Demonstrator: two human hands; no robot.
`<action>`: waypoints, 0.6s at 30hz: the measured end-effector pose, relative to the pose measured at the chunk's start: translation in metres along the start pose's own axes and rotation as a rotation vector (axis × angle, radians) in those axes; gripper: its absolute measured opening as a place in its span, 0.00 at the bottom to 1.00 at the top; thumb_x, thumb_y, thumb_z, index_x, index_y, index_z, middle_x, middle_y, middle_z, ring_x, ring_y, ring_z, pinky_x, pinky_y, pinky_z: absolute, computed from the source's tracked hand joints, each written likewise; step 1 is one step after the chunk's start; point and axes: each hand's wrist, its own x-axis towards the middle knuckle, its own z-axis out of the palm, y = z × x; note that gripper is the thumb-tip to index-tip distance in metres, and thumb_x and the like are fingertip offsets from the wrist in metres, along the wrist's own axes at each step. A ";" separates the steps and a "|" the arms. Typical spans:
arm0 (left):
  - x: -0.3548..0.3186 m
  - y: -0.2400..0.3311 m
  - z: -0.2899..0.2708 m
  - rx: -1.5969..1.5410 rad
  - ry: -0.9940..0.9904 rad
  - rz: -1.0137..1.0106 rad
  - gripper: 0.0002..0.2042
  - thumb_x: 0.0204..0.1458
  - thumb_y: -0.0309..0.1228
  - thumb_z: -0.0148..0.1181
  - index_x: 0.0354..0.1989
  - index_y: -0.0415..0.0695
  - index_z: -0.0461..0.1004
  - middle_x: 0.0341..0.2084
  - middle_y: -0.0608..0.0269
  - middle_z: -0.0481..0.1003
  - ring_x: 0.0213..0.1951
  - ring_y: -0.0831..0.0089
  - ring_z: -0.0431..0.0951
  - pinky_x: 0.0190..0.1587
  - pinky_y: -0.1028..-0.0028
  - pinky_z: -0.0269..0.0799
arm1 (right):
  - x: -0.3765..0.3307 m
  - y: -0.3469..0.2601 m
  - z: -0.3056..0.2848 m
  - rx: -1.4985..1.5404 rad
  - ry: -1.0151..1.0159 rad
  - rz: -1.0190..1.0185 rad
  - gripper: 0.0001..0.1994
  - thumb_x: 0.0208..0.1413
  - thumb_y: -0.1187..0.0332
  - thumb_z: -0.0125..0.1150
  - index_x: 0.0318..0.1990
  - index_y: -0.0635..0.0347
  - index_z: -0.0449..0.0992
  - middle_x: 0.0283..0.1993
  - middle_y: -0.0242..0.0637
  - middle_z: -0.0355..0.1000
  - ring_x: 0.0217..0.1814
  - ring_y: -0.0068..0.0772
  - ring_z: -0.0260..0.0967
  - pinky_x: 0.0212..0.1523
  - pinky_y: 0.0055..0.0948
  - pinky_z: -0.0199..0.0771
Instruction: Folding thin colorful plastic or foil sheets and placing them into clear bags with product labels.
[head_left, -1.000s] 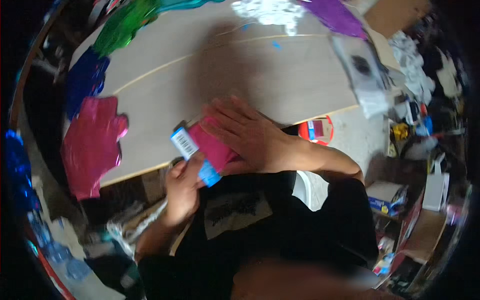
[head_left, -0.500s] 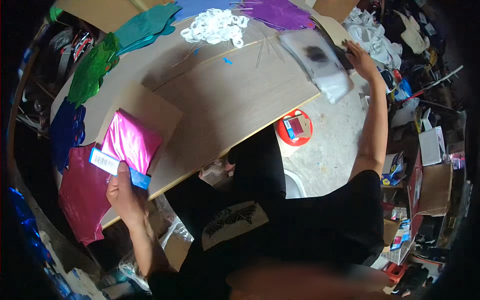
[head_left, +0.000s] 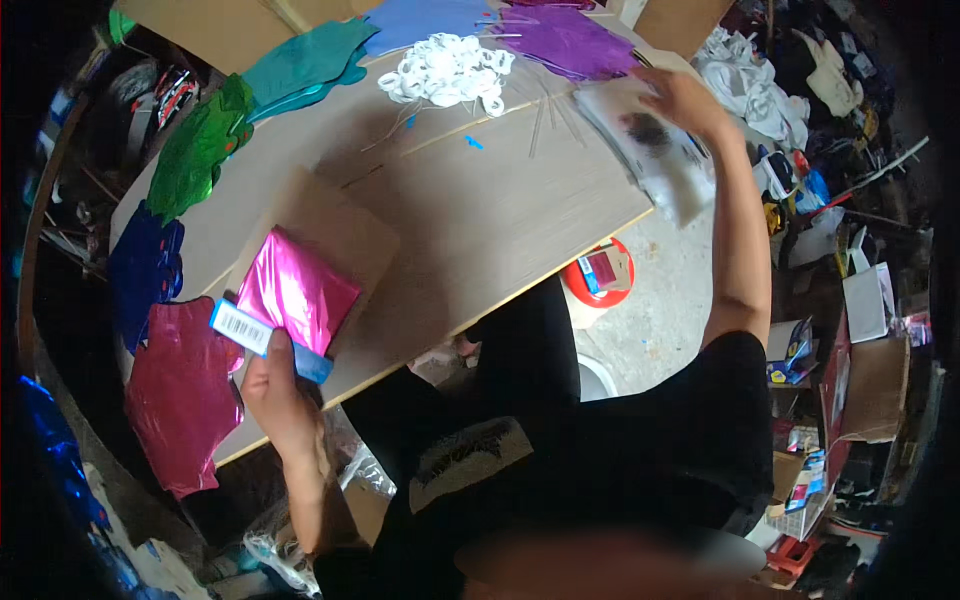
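My left hand (head_left: 280, 395), near the table's left front edge, grips a brown card (head_left: 365, 240) bearing a folded shiny pink foil piece (head_left: 300, 290). A blue and white label (head_left: 243, 328) runs along the card's near edge under my thumb. At the table's right end, my right hand (head_left: 690, 105) reaches over a stack of clear plastic bags (head_left: 675, 185); its fingers look stretched out, holding nothing I can see. Whether they touch the bags I cannot tell.
Foil pieces in dark pink (head_left: 185, 400), blue (head_left: 140, 265), green (head_left: 205, 145), teal (head_left: 310, 65) and purple (head_left: 570, 40) ring the table's rim. White rings (head_left: 450, 72) lie heaped at the back. A red stool (head_left: 610, 290) holding a similar packed card stands beyond the front edge.
My right hand has moved left from beside the bags to over them. The card with the pink foil has shifted slightly right in the picture, still in my left hand.
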 end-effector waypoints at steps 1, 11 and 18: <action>-0.003 -0.003 -0.006 -0.002 0.032 0.008 0.11 0.61 0.32 0.58 0.24 0.48 0.73 0.18 0.76 0.70 0.19 0.87 0.65 0.22 0.81 0.57 | -0.017 -0.013 0.004 0.034 -0.035 0.025 0.26 0.59 0.58 0.60 0.62 0.62 0.68 0.62 0.50 0.68 0.62 0.51 0.68 0.61 0.37 0.67; 0.011 -0.008 -0.005 -0.087 -0.024 -0.007 0.07 0.62 0.28 0.56 0.33 0.41 0.78 0.23 0.73 0.73 0.23 0.87 0.67 0.28 0.82 0.62 | -0.074 -0.048 0.044 0.263 0.261 0.211 0.23 0.67 0.51 0.48 0.53 0.61 0.76 0.54 0.52 0.73 0.59 0.49 0.71 0.57 0.38 0.69; 0.008 0.004 -0.017 -0.085 0.019 0.022 0.09 0.62 0.31 0.57 0.31 0.41 0.77 0.22 0.72 0.72 0.22 0.85 0.67 0.26 0.80 0.65 | -0.051 -0.185 -0.008 0.209 0.223 0.135 0.22 0.67 0.53 0.46 0.37 0.64 0.79 0.27 0.55 0.73 0.31 0.52 0.73 0.36 0.42 0.70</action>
